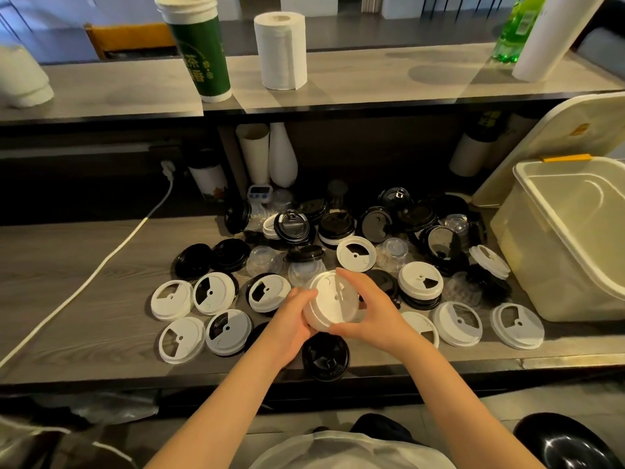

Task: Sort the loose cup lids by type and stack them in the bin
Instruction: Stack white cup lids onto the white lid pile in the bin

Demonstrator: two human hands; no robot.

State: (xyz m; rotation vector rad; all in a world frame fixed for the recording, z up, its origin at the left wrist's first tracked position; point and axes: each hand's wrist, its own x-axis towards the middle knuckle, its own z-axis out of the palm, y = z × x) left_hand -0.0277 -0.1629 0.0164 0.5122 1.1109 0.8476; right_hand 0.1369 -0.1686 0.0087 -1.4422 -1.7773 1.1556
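now both hands (293, 321) (367, 311) grip round white plastic lid stack (333, 301).

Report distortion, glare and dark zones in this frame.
Head view: wide-angle lens bows the upper shelf edge; the recess beneath is dark, swallowing the rear black lids; the held white lid stack looks slightly soft; glare spots the black stool.

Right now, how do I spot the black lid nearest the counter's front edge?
Start at the cream bin on the right and follow the counter front edge left. Directly below the left hand and right hand, which hold white lids, lies the black lid. Unlike the white front-row lids, it lies nearest that edge.
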